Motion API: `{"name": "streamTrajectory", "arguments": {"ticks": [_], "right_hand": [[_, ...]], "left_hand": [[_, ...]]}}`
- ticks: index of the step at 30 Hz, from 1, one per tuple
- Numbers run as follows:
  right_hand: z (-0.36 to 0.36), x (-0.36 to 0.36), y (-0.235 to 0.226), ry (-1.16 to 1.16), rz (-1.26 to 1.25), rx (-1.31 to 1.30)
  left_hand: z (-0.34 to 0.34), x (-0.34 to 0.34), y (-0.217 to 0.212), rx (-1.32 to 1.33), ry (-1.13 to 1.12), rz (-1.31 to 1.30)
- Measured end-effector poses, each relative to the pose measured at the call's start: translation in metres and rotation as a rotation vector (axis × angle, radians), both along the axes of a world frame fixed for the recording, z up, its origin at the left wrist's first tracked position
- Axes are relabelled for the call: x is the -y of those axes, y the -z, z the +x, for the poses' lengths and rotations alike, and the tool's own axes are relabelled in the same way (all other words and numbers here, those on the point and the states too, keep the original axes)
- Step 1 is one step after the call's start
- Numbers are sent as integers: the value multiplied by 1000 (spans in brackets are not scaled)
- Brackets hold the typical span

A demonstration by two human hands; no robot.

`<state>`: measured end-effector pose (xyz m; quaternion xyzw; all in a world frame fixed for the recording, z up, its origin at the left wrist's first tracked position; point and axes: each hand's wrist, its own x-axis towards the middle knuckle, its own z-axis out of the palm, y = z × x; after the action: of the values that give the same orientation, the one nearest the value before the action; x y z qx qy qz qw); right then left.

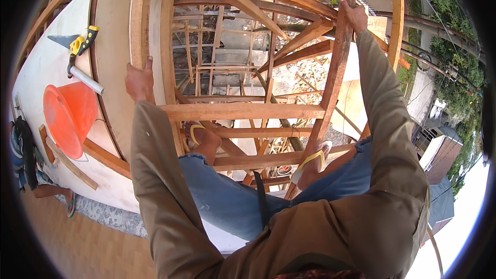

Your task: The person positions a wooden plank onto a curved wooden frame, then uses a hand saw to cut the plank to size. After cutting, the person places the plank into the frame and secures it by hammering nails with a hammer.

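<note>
My left hand (pixel 140 81) is closed round the edge of an upright-running wooden beam (pixel 140 20) at the left of the open frame. At the upper right my right hand (pixel 354 15) grips a darker wooden beam (pixel 336 67), its fingers wrapped over the edge. Between my arms a wooden crosspiece (pixel 243 111) spans the frame. Below it my sandalled feet (pixel 312 166) rest on the timbers, knees apart in blue jeans.
Left, on a pale panel (pixel 39 67), lie a yellow-handled handsaw (pixel 77 41), a hammer (pixel 85 78), an orange bucket (pixel 72 116) on its side and wood offcuts (pixel 72 164). A person's foot (pixel 71 201) shows beyond. Rubble (pixel 299 77) lies far below through the gaps.
</note>
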<state>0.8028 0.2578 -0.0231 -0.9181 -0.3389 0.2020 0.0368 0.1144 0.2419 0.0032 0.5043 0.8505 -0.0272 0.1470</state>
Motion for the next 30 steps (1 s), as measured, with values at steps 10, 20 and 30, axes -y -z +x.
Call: {"name": "streamTrajectory", "arguments": {"ticks": [10,20,30], "right_hand": [[-18,-21,10,-62,2,152],[-28,-26,7,-17,-24,169],[-14,-26,23,-24,-17,217]], "left_hand": [[5,-4,8,21,8,77],[2,-31,-7,212,-6,29],[29,-103,18,39,-93,-7]]}}
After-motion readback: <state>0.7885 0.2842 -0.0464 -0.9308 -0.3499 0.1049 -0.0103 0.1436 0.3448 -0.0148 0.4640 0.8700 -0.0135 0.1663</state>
